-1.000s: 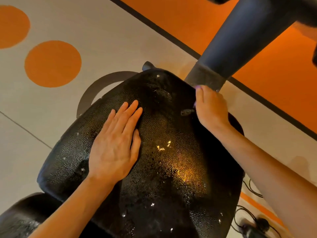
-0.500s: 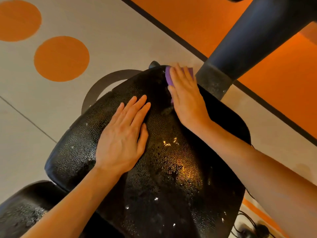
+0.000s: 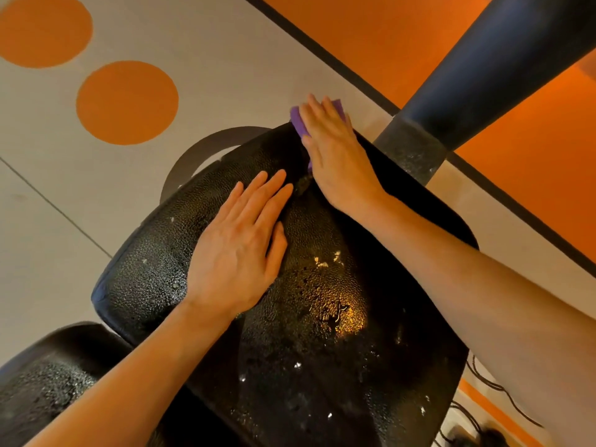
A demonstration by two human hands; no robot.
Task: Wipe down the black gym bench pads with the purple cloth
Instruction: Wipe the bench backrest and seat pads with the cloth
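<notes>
The purple cloth (image 3: pixel 298 122) lies at the far, narrow end of the large black pad (image 3: pixel 322 301), folded over the edge there, and most of it is hidden under the right hand (image 3: pixel 335 156). By the look of it, it is light, soft and limp, so it likely follows the curve of the pad and bunches if pushed by one corner; a flat palm over its middle seems the better hold than a pinch at the rim. The right hand does just that: its fingers (image 3: pixel 317 112) lie straight and together, pressing the cloth down, not curled round it.

The pad is pebbled black vinyl, padded, and covered in droplets that glint in the light, so it is probably slick under the cloth and yields a little to pressure. The left hand (image 3: pixel 238 250) rests flat on the pad's near left part, fingers extended, gripping nothing, and appears to steady the bench.

A second black pad (image 3: pixel 48 382) sits at the lower left, also beaded with droplets. A thick dark post (image 3: pixel 483 75) rises just beside the far end. Dark cables (image 3: pixel 493 388) trail on the floor (image 3: pixel 225 59) at the lower right. No container shows anywhere.
</notes>
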